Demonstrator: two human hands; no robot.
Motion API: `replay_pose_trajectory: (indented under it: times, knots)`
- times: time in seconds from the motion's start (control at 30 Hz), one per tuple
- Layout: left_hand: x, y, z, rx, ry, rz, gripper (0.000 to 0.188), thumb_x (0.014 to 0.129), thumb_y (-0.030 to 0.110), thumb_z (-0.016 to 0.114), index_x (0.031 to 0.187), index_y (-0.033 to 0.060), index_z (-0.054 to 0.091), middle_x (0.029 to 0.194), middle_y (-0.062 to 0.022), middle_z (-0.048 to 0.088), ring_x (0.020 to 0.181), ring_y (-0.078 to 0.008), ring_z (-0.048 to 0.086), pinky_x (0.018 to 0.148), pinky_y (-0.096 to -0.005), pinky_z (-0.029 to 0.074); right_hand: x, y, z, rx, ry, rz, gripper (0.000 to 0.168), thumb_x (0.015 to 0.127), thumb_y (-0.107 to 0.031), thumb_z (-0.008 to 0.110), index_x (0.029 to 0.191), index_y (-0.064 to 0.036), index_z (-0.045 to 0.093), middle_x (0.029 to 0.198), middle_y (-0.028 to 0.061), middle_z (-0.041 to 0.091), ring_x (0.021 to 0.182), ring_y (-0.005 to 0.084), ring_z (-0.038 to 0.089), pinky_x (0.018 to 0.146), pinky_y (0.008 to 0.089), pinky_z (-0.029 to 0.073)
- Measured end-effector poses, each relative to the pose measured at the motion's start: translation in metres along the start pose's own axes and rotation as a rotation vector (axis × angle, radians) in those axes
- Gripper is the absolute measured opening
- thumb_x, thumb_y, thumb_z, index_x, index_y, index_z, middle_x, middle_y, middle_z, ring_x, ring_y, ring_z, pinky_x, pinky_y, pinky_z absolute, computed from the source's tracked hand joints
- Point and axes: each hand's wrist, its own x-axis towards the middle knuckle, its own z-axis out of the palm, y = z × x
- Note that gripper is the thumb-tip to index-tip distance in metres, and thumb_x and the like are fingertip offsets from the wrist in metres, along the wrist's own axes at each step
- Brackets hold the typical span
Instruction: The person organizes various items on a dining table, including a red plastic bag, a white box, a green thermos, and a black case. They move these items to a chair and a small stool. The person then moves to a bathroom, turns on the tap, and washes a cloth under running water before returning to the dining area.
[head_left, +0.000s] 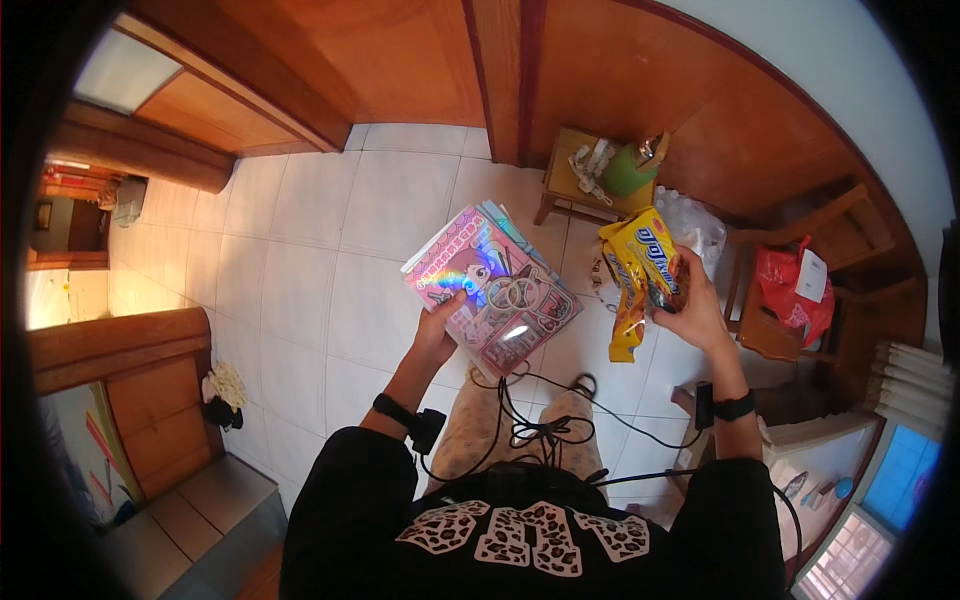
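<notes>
My left hand (439, 327) grips a small stack of glossy, thin booklets (487, 292) by the lower left edge, thumb on top. The uppermost cover is pink with a cartoon figure and a rainbow sheen, and two metal-looking rings show on it; I cannot tell whether they are printed. Teal-edged sheets stick out behind it. In my right hand (696, 307) is a yellow printed snack wrapper (641, 244), crumpled, with a long strip hanging down and a dark part near my fingers. Whether it is one wrapper or two is unclear. Both hands are above the tiled floor.
Ahead to the right, a wooden stool (562, 176) bears a green container (624, 171) and a white cord-like item (592, 166). A clear plastic bag (690, 217) lies beside it. Further right, a red plastic bag (787, 289) rests on a wooden chair (772, 337). Black cables (551, 431) hang before my legs.
</notes>
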Motion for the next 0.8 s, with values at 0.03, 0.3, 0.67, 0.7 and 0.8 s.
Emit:
replay_pose_trajectory:
  times: [0.03, 0.3, 0.67, 0.7, 0.8]
  knots:
    - [0.003, 0.005, -0.003, -0.007, 0.009, 0.02, 0.041, 0.091, 0.014, 0.059, 0.128, 0.0025, 0.046, 0.12, -0.0124, 0.058, 0.111, -0.0278, 0.057, 0.095, -0.045, 0.048, 0.005, 0.004, 0.007, -0.008, 0.002, 0.015, 0.091, 0.06, -0.015, 0.078, 0.137, -0.004, 0.03, 0.12, 0.0241, 0.053, 0.11, 0.0374, 0.055, 0.094, 0.0373, 0.045]
    - [0.059, 0.029, -0.059, 0.001, 0.042, -0.023, 0.039, 0.091, 0.011, 0.059, 0.127, 0.0038, 0.047, 0.12, -0.0113, 0.058, 0.11, -0.0255, 0.058, 0.092, -0.0431, 0.049, 0.038, 0.013, 0.037, 0.222, 0.03, 0.108, 0.083, 0.064, 0.001, 0.074, 0.135, -0.005, 0.03, 0.119, 0.0173, 0.054, 0.111, 0.0232, 0.054, 0.097, 0.0334, 0.044]
    - [0.232, -0.092, -0.205, 0.044, 0.062, -0.051, 0.033, 0.09, 0.012, 0.063, 0.121, 0.0051, 0.053, 0.114, -0.0079, 0.06, 0.105, -0.0215, 0.06, 0.089, -0.0384, 0.051, 0.05, 0.151, 0.134, 0.17, 0.022, 0.132, 0.088, 0.059, -0.006, 0.075, 0.137, -0.003, 0.033, 0.118, 0.0177, 0.055, 0.108, 0.026, 0.057, 0.095, 0.033, 0.045]
    - [0.255, -0.106, -0.224, 0.049, 0.055, -0.047, 0.032, 0.09, 0.012, 0.063, 0.12, 0.005, 0.053, 0.113, -0.0075, 0.061, 0.104, -0.0209, 0.06, 0.089, -0.0379, 0.051, 0.053, 0.174, 0.155, 0.06, 0.002, 0.086, 0.09, 0.057, -0.011, 0.077, 0.136, -0.003, 0.035, 0.119, 0.0195, 0.053, 0.11, 0.0307, 0.056, 0.096, 0.0359, 0.044]
    - [0.303, -0.135, -0.28, 0.078, 0.059, -0.09, 0.035, 0.093, 0.018, 0.06, 0.122, 0.0003, 0.052, 0.114, -0.0127, 0.063, 0.103, -0.0238, 0.063, 0.089, -0.0376, 0.053, 0.073, 0.219, 0.237, -0.07, -0.051, -0.046, 0.089, 0.054, -0.015, 0.078, 0.132, -0.002, 0.038, 0.12, 0.0218, 0.051, 0.11, 0.0372, 0.051, 0.095, 0.0388, 0.044]
